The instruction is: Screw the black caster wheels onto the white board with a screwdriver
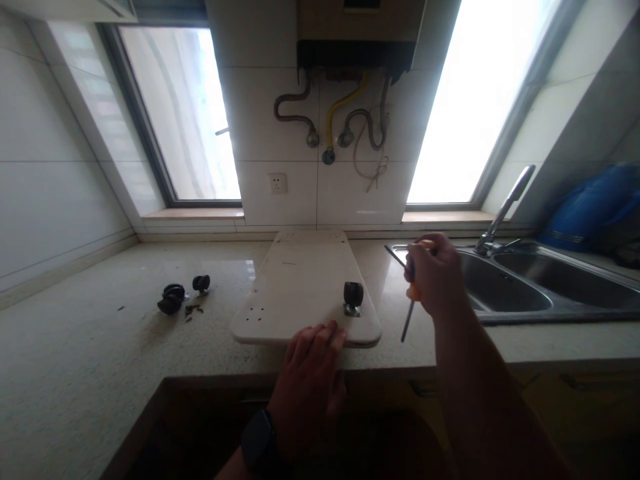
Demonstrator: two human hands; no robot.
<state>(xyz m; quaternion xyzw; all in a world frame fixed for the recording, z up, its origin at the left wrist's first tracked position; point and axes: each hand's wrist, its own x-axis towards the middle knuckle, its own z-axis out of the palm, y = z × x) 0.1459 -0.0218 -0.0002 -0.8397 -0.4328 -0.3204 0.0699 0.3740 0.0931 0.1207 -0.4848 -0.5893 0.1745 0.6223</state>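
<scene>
A white board point(300, 280) with rounded corners and small screw holes lies flat on the counter. On its front right corner stands a black caster wheel point(353, 293) with a metal plate. My left hand point(310, 360), wearing a dark watch, grips the board's front edge, fingers on top just left of the caster. To the right of the board, my right hand point(435, 273) is closed around what look like two screwdrivers point(413, 291) with orange and black handles. One shaft points up and left, the other down. More black casters point(173, 298) lie on the counter to the left.
Beside those casters is a small pile of screws point(191, 310). A double steel sink point(520, 317) with a faucet point(507, 207) takes up the right side, with a blue object point(590, 207) behind it. Pipes point(330, 120) hang under a wall-mounted heater point(357, 33).
</scene>
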